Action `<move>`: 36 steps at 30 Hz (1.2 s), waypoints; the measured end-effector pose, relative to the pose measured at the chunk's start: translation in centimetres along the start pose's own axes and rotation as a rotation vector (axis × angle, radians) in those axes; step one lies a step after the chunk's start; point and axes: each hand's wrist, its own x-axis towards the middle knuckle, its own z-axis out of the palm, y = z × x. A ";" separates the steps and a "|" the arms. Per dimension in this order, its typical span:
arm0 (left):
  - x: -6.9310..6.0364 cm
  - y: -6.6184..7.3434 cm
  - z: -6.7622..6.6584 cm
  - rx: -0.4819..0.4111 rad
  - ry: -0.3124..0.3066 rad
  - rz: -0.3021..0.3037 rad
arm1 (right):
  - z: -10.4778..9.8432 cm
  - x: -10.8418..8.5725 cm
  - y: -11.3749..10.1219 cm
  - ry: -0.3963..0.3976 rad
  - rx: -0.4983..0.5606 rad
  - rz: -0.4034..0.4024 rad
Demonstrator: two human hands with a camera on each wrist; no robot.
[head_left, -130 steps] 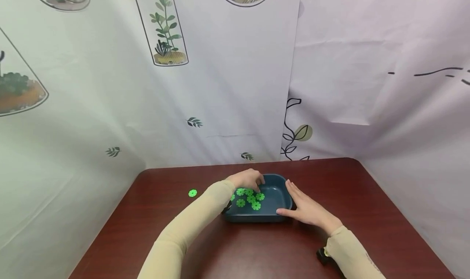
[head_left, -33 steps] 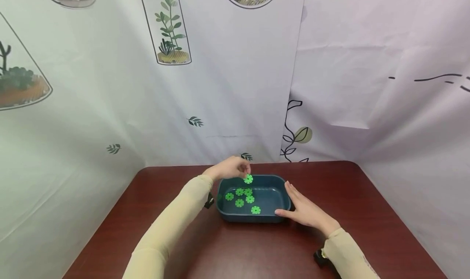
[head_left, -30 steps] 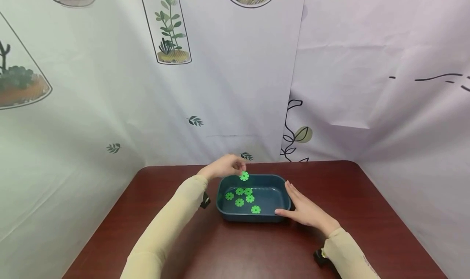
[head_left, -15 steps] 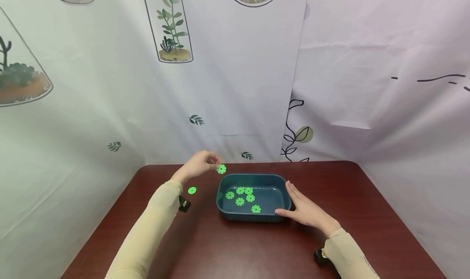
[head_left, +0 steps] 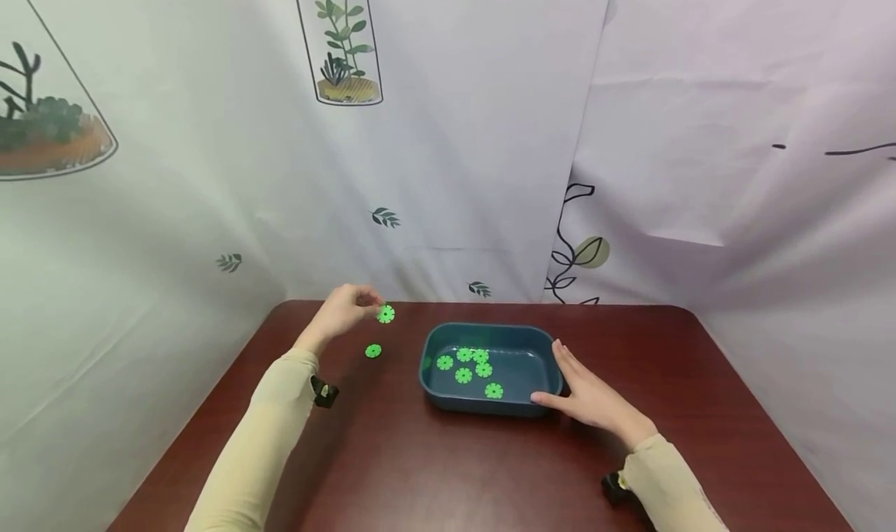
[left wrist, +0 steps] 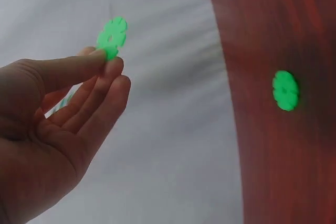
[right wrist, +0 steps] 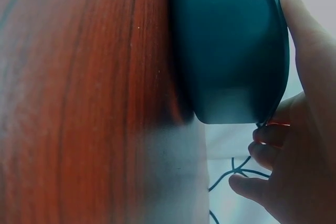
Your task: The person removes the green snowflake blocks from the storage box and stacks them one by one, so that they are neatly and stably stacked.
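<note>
My left hand (head_left: pixel 344 312) pinches a green flower-shaped notched disc (left wrist: pixel 112 38) between thumb and fingertips, held up over the back left of the table. Below it another green disc (head_left: pixel 373 351) lies flat on the wood; the left wrist view shows that loose disc (left wrist: pixel 285 91) apart from the hand. Several more green discs (head_left: pixel 463 376) lie in a dark teal rectangular dish (head_left: pixel 490 407), mostly in its left half. My right hand (head_left: pixel 595 398) rests against the dish's right end, fingers extended along the side and thumb at the front rim.
A dark red-brown wooden table (head_left: pixel 392 470) carries everything. White printed cloth (head_left: pixel 448 166) hangs behind its back edge and along both sides. Each wrist wears a small black device; the left device (head_left: pixel 324 392) sits just above the tabletop.
My left hand reached into the dish, lifted out one disc and has carried it left, past the dish's rim. My right hand stays at the dish's right end. The head view has shifted slightly.
</note>
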 end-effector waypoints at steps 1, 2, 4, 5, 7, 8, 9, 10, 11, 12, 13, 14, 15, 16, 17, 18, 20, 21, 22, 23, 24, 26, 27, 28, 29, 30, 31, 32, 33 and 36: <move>-0.1 -0.4 0.0 0.006 0.006 -0.009 | 0.0 0.0 0.0 0.002 -0.003 -0.002; -0.2 -0.7 0.1 0.012 0.014 -0.017 | 0.1 0.0 0.1 0.006 -0.004 -0.004; -0.4 -1.5 0.3 0.003 0.023 -0.043 | 0.1 0.0 0.1 0.009 -0.005 -0.008; -0.5 -1.9 0.5 -0.009 0.022 -0.060 | 0.1 0.0 0.1 0.010 -0.006 -0.010; -0.8 -2.7 0.8 -0.037 0.022 -0.103 | 0.1 -0.1 0.1 0.010 -0.009 -0.009; -0.9 -3.0 1.0 -0.056 0.024 -0.127 | 0.1 -0.1 0.1 0.007 -0.008 -0.011; -1.0 -3.3 1.1 -0.071 0.024 -0.145 | 0.0 -0.1 0.1 0.007 -0.009 -0.013; -1.0 -3.7 1.3 -0.087 0.025 -0.165 | 0.0 -0.1 0.2 0.006 -0.011 -0.018; -1.0 -3.9 1.4 -0.092 0.028 -0.178 | 0.0 -0.1 0.1 0.006 -0.009 -0.016; -1.1 -4.2 1.5 -0.096 0.033 -0.189 | -0.1 -0.1 0.1 0.007 -0.008 -0.016; -1.1 -4.6 1.7 -0.100 0.040 -0.202 | -0.1 -0.1 0.1 0.008 -0.007 -0.016; -1.1 -4.9 1.8 -0.107 0.048 -0.212 | -0.1 -0.1 0.2 0.009 -0.009 -0.019; -1.2 -5.2 1.9 -0.110 0.050 -0.220 | -0.1 -0.1 0.2 0.009 -0.011 -0.021; -1.3 -5.5 2.0 -0.114 0.054 -0.231 | -0.1 -0.1 0.2 0.009 -0.012 -0.023; -1.3 -5.8 2.2 -0.115 0.054 -0.238 | -0.1 0.0 0.1 0.009 -0.009 -0.021; -1.4 -6.0 2.4 -0.118 0.056 -0.248 | -0.1 0.0 0.2 0.007 -0.008 -0.022; -1.5 -6.5 2.8 -0.123 0.053 -0.257 | 0.0 0.0 0.2 0.003 -0.008 -0.024; -1.6 -6.7 3.0 -0.124 0.053 -0.263 | 0.1 0.0 0.2 0.000 -0.004 -0.023; -1.6 -6.8 3.2 -0.125 0.056 -0.268 | 0.0 0.0 0.2 -0.001 -0.001 -0.022; -1.6 -6.9 3.4 -0.122 0.057 -0.273 | 0.0 0.0 0.2 -0.001 0.002 -0.020; -1.5 -7.0 3.5 -0.122 0.060 -0.277 | -0.1 0.0 0.2 -0.002 0.001 -0.018; -1.5 -7.2 3.8 -0.120 0.061 -0.293 | -0.1 -0.1 0.1 -0.004 0.002 -0.019; -1.5 -7.3 3.9 -0.122 0.060 -0.301 | -0.1 -0.1 0.1 -0.003 0.004 -0.018; -1.5 -7.4 4.1 -0.122 0.056 -0.307 | -0.2 -0.1 0.1 -0.002 0.006 -0.019; -1.6 -7.5 4.2 -0.124 0.053 -0.311 | -0.2 -0.1 0.1 -0.001 0.007 -0.020; -1.6 -7.7 4.3 -0.129 0.050 -0.317 | -0.1 -0.1 0.1 -0.001 0.007 -0.022; -1.6 -7.8 4.4 -0.134 0.048 -0.322 | -0.1 -0.1 0.1 0.001 0.010 -0.022; -1.6 -7.9 4.5 -0.137 0.048 -0.324 | -0.1 -0.1 0.2 0.003 0.011 -0.022; -1.5 -8.0 4.6 -0.140 0.046 -0.326 | 0.0 -0.1 0.2 0.006 0.013 -0.021; -1.4 -8.2 4.9 -0.136 0.048 -0.320 | 0.0 0.0 0.3 0.007 0.009 -0.021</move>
